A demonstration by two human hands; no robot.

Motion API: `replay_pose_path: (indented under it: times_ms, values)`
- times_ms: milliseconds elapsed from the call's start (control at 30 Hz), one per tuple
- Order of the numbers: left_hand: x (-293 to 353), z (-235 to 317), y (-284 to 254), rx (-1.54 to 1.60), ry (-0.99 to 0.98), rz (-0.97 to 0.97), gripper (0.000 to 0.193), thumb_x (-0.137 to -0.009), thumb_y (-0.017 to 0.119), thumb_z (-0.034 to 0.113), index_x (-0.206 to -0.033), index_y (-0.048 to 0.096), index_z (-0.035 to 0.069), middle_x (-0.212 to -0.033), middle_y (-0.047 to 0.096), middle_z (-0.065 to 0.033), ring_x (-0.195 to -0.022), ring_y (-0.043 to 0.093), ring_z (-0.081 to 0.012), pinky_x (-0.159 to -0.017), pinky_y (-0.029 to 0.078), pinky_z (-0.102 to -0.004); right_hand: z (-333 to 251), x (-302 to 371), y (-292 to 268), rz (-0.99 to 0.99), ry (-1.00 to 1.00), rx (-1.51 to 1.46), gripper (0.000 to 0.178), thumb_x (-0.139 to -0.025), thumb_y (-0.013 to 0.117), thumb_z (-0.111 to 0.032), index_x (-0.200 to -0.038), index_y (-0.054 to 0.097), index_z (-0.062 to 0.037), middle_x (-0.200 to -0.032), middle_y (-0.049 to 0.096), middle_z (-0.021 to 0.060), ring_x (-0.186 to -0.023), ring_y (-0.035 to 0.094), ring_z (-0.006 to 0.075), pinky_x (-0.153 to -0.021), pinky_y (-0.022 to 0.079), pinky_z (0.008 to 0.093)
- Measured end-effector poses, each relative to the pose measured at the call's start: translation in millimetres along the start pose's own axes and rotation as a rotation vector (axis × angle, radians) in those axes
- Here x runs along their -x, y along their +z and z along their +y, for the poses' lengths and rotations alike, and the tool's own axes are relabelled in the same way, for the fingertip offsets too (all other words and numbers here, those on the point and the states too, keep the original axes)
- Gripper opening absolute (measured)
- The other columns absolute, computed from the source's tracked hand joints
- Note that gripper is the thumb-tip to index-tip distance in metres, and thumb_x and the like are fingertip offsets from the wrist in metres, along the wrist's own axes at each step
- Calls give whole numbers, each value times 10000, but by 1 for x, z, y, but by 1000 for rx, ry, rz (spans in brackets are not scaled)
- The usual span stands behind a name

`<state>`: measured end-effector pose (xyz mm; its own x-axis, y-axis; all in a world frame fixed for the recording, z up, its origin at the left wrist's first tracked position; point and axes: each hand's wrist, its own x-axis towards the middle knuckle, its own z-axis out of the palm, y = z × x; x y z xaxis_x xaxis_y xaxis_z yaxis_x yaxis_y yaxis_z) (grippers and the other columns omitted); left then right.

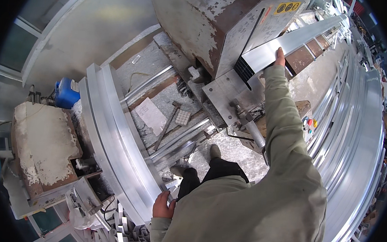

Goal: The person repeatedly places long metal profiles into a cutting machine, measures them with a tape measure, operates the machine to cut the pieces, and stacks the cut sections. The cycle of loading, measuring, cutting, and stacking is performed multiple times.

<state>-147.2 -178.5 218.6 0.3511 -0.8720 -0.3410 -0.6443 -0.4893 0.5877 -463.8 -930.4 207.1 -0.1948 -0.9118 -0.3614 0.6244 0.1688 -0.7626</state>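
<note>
My right hand (280, 56) reaches far forward and rests on a long aluminium profile (291, 40) that lies across the bed of a rusty cutting machine (217, 20); only the fingers show past my green sleeve. The profile's open ribbed end (244, 70) points toward me. My left hand (163, 205) is low at my side, fingers curled around the near end of a stack of long aluminium profiles (113, 134) on my left. My shoes (215, 151) stand on the shaving-covered floor between both.
A large bundle of aluminium profiles (356, 144) runs along my right. A control box with coloured buttons (308, 126) sits by the machine. A hammer (169, 121) and a paper sheet (151, 115) lie on the floor. A blue container (65, 93) and a plaster-stained block (46, 143) stand at left.
</note>
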Motion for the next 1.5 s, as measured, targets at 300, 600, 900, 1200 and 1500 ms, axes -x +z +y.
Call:
replay_pose_path:
  times_ms: [300, 600, 900, 1200, 1500]
  values:
    - [29, -29, 18, 11, -49, -23, 552, -948, 828, 250, -1426, 661, 32, -1395, 694, -228, -1293, 662, -436, -1099, 550, -504, -25, 8, -9, 4, 141, -45, 511, -949, 738, -433, -1291, 745, -53, -1225, 791, 153, -1092, 736, 415, -1022, 570, 628]
    - [8, -45, -6, 10, 46, 23, 550, -952, 810, 216, -1433, 649, 4, -1413, 680, -256, -1332, 636, -454, -1144, 521, -513, -15, 207, 53, 43, 297, 43, 424, -859, 822, -476, -1107, 771, -136, -1029, 780, 65, -947, 730, 286, -865, 608, 490]
    - [-5, -57, -25, 100, 153, 14, 509, -958, 814, 186, -1412, 657, 18, -1409, 687, -229, -1308, 646, -448, -1116, 529, -513, 176, 431, 75, -105, 479, 63, 385, -935, 819, -319, -1264, 716, -146, -1251, 701, 69, -1179, 613, 278, -1078, 482, 552]
    - [0, -109, -11, -101, 183, -33, 576, -992, 780, 316, -1502, 647, 84, -1481, 670, -237, -1291, 651, -485, -1053, 550, -559, 232, 676, 177, -537, 967, 285, 1243, -800, 958, -486, -1672, 211, -11, -1652, 445, 209, -1586, 401, 347, -1267, 321, 671]
    - [2, -35, -42, -40, 87, -20, 551, -981, 777, 251, -1475, 634, 54, -1455, 682, -231, -1287, 658, -476, -1084, 551, -542, 373, 656, 112, -721, 1056, 475, 1439, -798, 925, -644, -1761, 63, -12, -1751, 341, 247, -1605, 390, 410, -1219, 353, 726]
